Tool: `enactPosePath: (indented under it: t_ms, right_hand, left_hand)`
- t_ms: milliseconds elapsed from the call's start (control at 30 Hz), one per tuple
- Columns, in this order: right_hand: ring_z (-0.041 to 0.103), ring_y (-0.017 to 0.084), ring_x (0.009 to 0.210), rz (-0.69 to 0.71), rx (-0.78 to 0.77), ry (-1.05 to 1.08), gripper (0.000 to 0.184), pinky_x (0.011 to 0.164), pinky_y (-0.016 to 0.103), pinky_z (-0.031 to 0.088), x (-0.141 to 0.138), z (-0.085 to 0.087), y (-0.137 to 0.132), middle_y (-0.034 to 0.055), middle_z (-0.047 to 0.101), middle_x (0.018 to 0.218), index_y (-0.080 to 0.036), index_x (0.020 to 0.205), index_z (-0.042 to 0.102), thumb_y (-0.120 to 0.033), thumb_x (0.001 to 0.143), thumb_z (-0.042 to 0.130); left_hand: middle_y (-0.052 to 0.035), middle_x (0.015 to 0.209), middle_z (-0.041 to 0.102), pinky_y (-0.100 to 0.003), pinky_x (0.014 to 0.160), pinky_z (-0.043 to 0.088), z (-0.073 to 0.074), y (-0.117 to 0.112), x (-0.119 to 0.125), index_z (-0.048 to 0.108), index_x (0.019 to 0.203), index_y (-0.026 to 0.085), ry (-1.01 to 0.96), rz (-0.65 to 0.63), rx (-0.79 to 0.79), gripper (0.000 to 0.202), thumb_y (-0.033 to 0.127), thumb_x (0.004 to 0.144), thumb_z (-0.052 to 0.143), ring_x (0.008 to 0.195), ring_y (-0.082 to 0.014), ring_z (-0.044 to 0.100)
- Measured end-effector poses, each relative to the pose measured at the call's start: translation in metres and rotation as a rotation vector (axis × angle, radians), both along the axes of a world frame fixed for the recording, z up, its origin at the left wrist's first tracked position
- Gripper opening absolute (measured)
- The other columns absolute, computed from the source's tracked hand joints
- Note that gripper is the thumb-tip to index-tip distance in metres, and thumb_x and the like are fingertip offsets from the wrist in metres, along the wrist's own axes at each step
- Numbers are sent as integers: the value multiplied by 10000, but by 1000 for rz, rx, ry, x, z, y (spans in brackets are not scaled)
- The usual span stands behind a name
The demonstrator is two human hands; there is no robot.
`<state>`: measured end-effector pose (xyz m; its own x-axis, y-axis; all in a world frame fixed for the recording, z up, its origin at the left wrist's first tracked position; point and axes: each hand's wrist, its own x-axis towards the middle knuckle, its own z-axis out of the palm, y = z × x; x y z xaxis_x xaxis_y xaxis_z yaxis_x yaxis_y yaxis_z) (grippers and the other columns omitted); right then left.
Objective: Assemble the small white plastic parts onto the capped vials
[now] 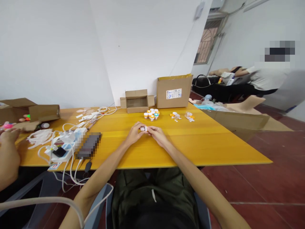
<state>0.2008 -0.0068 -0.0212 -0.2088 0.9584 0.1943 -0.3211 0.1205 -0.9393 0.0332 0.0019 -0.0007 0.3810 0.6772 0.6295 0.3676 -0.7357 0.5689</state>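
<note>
Above the middle of the yellow table, my left hand [135, 134] and my right hand [157, 134] meet, fingers closed around a small white piece with dark print [144, 128]. It looks like a small labelled container, partly covered by my fingertips. Just beyond my hands stands a cluster of small cups with lids [152, 114], white, orange and blue. To its right lie loose orange and clear plastic parts [175, 115] and a second group of small clear parts [190, 116].
An open small carton [137, 101] and a larger cardboard box [175, 92] stand at the back. A power strip [71, 148] with cables and a phone [88, 145] lie left. A co-worker's arm [9, 159] is at far left; another person sits at far right.
</note>
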Motion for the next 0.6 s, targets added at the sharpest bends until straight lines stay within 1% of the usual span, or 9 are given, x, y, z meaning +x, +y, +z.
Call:
enactPosePath:
  t_ms: [167, 267, 467, 600]
  right_hand:
    - [478, 132, 640, 8, 10, -10, 399, 628, 289, 370, 0, 1, 0, 22, 675, 717, -212, 746, 762, -566, 578, 838]
    - [478, 131, 635, 5, 3, -9, 406, 623, 287, 369, 0, 0, 0, 19, 668, 696, -211, 722, 757, -577, 564, 839]
    - [548, 157, 717, -7, 18, -7, 367, 677, 300, 406, -2, -4, 1, 34, 717, 803, -224, 800, 765, -526, 602, 831]
    - [576, 166, 754, -19, -4, 9, 361, 711, 306, 425, -2, -5, 2, 30, 727, 842, -235, 819, 760, -492, 582, 851]
  left_hand:
    - [-51, 928, 658, -348, 812, 497, 2, -2, -1, 676, 975, 199, 9, -21, 28, 196, 357, 858, 669, 863, -200, 595]
    - [-47, 903, 659, -342, 794, 499, 2, -2, 0, 683, 964, 199, 11, -6, 24, 203, 366, 849, 679, 835, -194, 593]
    - [-29, 803, 653, -312, 738, 494, 1, -1, 0, 713, 902, 210, 18, 59, -19, 221, 420, 836, 685, 769, -178, 589]
    - [-22, 787, 656, -301, 720, 490, 0, 1, 0, 714, 890, 210, 16, 59, -36, 225, 426, 840, 681, 752, -171, 587]
